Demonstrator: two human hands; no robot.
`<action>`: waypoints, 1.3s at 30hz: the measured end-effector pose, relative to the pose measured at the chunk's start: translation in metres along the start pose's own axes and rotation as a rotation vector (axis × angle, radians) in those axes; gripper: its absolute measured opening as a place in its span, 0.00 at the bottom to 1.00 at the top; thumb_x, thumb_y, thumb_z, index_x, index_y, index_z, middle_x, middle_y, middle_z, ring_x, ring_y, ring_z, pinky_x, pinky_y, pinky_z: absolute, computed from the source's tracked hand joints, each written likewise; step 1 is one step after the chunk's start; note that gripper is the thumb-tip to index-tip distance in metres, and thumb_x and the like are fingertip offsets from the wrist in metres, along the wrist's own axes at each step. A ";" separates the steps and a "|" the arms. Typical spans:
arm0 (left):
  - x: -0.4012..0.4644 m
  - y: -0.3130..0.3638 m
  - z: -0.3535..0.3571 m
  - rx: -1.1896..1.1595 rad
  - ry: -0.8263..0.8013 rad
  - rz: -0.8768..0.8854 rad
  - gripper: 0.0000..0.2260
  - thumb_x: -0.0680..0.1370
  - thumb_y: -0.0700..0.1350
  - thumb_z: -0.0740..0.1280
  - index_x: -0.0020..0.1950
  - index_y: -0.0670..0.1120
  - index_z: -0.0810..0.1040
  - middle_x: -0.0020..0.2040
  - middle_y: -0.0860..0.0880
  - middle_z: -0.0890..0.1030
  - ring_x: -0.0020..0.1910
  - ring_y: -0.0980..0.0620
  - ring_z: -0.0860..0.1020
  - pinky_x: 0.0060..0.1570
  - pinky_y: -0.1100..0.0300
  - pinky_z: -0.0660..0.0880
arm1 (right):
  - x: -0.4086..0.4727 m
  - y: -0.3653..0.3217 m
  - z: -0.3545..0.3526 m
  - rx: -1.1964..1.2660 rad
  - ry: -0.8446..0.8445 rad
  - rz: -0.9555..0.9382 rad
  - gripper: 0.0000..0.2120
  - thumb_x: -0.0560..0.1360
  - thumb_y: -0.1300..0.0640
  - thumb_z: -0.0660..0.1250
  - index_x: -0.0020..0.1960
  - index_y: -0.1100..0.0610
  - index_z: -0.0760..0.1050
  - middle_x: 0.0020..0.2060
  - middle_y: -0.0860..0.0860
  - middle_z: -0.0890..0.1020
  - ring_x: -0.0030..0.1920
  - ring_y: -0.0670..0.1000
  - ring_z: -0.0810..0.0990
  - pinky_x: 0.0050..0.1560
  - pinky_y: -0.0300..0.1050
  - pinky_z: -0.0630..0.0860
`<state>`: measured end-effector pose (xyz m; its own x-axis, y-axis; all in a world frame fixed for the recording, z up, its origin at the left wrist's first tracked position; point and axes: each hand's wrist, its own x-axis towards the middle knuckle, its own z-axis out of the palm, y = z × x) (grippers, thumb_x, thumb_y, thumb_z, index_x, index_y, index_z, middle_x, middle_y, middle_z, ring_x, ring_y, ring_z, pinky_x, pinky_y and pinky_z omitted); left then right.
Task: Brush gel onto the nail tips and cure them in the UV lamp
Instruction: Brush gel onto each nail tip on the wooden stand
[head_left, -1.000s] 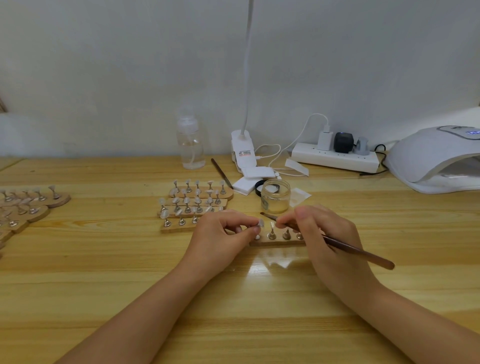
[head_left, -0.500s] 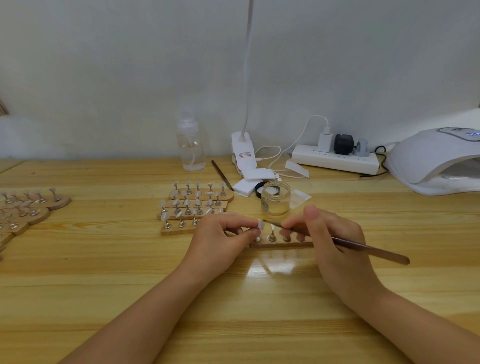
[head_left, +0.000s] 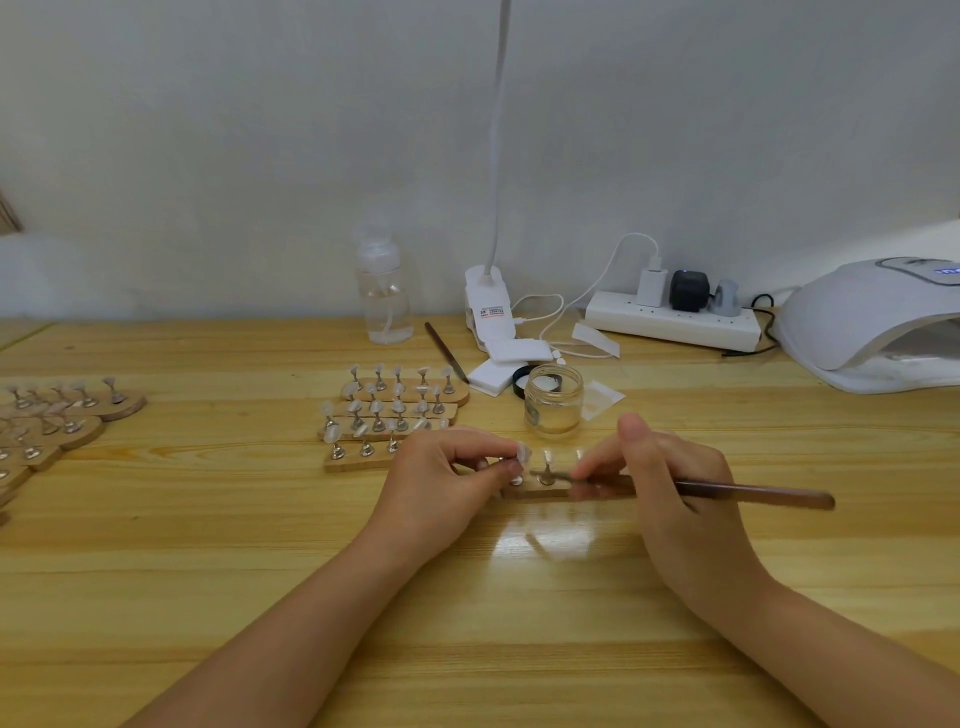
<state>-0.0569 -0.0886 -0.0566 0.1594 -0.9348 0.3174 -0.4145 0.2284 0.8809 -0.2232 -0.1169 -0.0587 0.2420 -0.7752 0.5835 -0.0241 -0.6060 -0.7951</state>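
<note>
Pinching nail tip (head_left: 521, 456): left hand (head_left: 441, 483) | right hand (head_left: 675, 488): holds brush (head_left: 748, 492)

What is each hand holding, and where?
The right hand grips a brush near its front end. The left hand pinches a nail tip on the wooden holder.

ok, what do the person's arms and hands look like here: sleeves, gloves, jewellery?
Both forearms are bare as far as the frame shows: no sleeves in view. The left hand and right hand wear no gloves, and no rings, watch or bracelets are visible. The fingers have short, plain nails.
</note>
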 end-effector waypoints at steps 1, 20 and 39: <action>0.000 0.000 0.000 0.001 0.000 0.000 0.12 0.69 0.37 0.73 0.37 0.55 0.82 0.33 0.60 0.81 0.33 0.61 0.74 0.35 0.73 0.69 | 0.001 0.000 0.000 -0.026 0.001 -0.007 0.20 0.74 0.45 0.54 0.35 0.52 0.80 0.32 0.49 0.83 0.34 0.43 0.81 0.40 0.35 0.74; 0.000 0.002 0.001 -0.028 0.000 0.001 0.16 0.68 0.38 0.73 0.33 0.61 0.81 0.33 0.60 0.82 0.31 0.64 0.76 0.34 0.74 0.70 | 0.002 -0.005 -0.001 -0.097 -0.010 -0.006 0.11 0.73 0.46 0.61 0.37 0.47 0.79 0.33 0.44 0.82 0.32 0.44 0.79 0.36 0.38 0.76; -0.001 0.001 0.000 -0.031 0.055 -0.052 0.10 0.66 0.39 0.75 0.33 0.55 0.82 0.36 0.54 0.83 0.30 0.64 0.74 0.33 0.71 0.72 | 0.002 -0.002 -0.001 -0.086 -0.007 0.024 0.18 0.73 0.42 0.54 0.40 0.49 0.79 0.37 0.43 0.83 0.37 0.44 0.81 0.41 0.40 0.77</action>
<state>-0.0576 -0.0872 -0.0562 0.2294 -0.9293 0.2895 -0.3765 0.1895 0.9068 -0.2236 -0.1172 -0.0555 0.2473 -0.7884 0.5633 -0.1126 -0.6008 -0.7914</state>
